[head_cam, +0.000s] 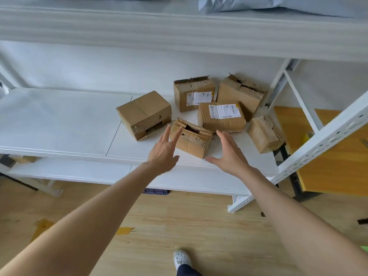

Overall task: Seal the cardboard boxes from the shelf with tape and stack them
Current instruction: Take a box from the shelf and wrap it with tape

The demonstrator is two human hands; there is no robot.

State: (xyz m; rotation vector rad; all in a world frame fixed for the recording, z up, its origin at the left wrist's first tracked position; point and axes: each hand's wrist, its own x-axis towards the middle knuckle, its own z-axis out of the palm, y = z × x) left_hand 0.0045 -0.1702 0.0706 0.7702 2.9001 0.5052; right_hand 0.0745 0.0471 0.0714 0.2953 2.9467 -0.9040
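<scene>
A small cardboard box (191, 140) sits near the front edge of the white shelf (59, 126), torn top flaps gaping, inside too dark to tell. The left hand (163, 152) and right hand (229, 154) flank it, fingers straight, holding nothing. Five more boxes (221, 117) lie around it.

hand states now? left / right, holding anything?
Left hand: open, fingers straight, holding nothing, just left of the small torn box.
Right hand: open, holding nothing, just right of that box.
</scene>
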